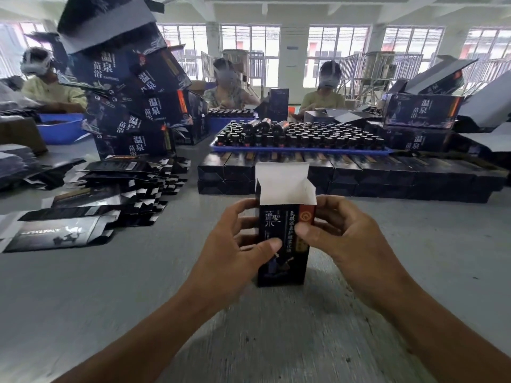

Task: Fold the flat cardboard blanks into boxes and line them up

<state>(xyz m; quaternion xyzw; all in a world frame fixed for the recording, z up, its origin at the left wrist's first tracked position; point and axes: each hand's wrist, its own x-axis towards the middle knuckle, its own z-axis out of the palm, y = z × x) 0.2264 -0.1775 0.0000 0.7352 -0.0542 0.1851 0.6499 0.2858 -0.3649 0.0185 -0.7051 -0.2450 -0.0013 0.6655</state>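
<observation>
Now, with my left hand (232, 239) and right hand (343, 230) both gripping the upright box (279, 244), I square its walls before tucking the white top flap (282, 175).

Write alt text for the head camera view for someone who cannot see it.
Two bare hands, left hand and right hand, grip an upright dark box with its top flaps open, over a grey table. Flat blanks lie left; finished boxes line up behind.
</observation>
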